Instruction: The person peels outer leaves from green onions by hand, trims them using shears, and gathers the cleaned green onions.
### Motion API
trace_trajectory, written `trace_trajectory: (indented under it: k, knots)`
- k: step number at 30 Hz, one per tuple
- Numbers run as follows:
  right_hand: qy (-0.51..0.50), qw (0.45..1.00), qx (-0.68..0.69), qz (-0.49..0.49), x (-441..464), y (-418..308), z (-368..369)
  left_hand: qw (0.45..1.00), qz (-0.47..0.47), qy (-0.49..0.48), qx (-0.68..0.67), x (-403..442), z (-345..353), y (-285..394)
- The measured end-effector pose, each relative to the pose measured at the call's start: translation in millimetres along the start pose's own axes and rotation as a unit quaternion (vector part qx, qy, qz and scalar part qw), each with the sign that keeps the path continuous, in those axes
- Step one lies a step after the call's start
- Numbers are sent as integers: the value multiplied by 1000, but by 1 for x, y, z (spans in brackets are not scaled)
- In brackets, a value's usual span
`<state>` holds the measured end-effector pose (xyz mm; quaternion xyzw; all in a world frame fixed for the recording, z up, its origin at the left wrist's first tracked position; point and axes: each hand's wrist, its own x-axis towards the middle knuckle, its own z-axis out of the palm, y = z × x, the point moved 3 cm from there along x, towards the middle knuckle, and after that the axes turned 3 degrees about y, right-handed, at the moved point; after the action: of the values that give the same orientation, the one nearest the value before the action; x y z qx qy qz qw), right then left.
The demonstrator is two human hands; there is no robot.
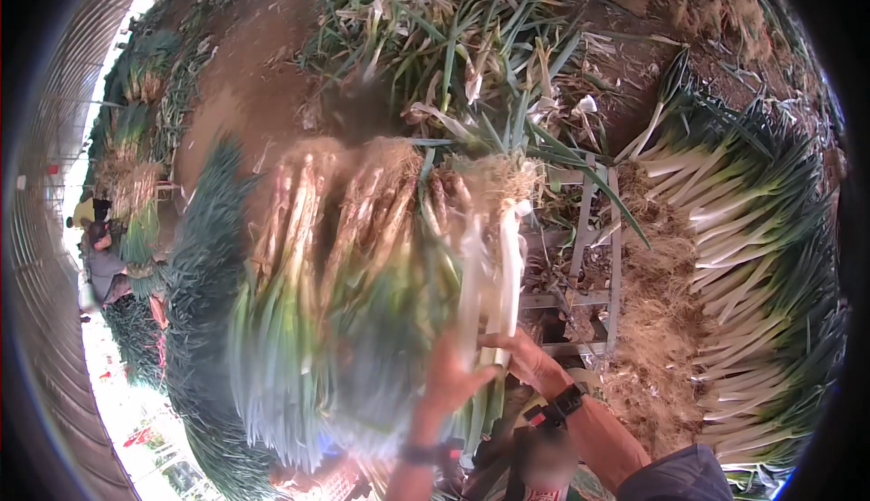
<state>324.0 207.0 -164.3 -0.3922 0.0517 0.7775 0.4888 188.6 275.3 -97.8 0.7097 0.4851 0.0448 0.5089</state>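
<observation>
Below centre, the left hand (pixel 450 376) blurs, its grip unclear; the right hand (pixel 527 359) clasps white-stalked green leeks (pixel 509 270). Bare brown soil (pixel 231 75) lies beyond, ribbed grey sheeting (pixel 56 130) leftmost.

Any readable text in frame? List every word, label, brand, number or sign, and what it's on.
Readable text: none.
Red-and-white patch at the bottom edge: may carry markings, too blurred to read.
Band on the right wrist: no legible mark.
Red item in the bright background, lower left: too small and washed out to tell if it bears text.
</observation>
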Motion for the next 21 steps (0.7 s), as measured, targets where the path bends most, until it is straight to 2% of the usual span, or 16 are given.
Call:
trace_trajectory:
  k: [1, 5, 8, 10, 12, 13, 15, 17, 20, 21]
  knots:
    - [36, 999, -22, 26, -7, -9, 13, 996, 63, -16, 59, 2, 7, 5]
    - [10, 988, -152, 23, -10, 2, 4, 997, 52, 17, 51, 4, 17, 11]
    - [-11, 963, -268, 8, 4, 15, -10, 994, 14, 16, 105, 0, 22, 16]
    - [-6, 945, -324, -37, -1, 4, -2, 998, -12, 47, 50, 3, 22, 28]
    - [44, 929, -360, -71, -1, 0, 9, 993, -77, 40, -78, 13, 19, 36]
    - [87, 922, -371, -74, 2, 8, 12, 976, -128, 15, -178, 19, 16, 37]
    - [109, 912, -382, -104, 10, 11, 17, 953, -169, 12, -251, 20, 23, 22]
    - [67, 910, -380, -153, 13, 13, 24, 973, -137, 50, -178, 7, 39, -16]
    - [-14, 878, -479, -22, 17, 1, 43, 993, -28, 108, 26, 0, 30, -20]
    - [-10, 886, -461, -42, 10, -6, 49, 991, -23, 120, 56, -7, 27, -31]
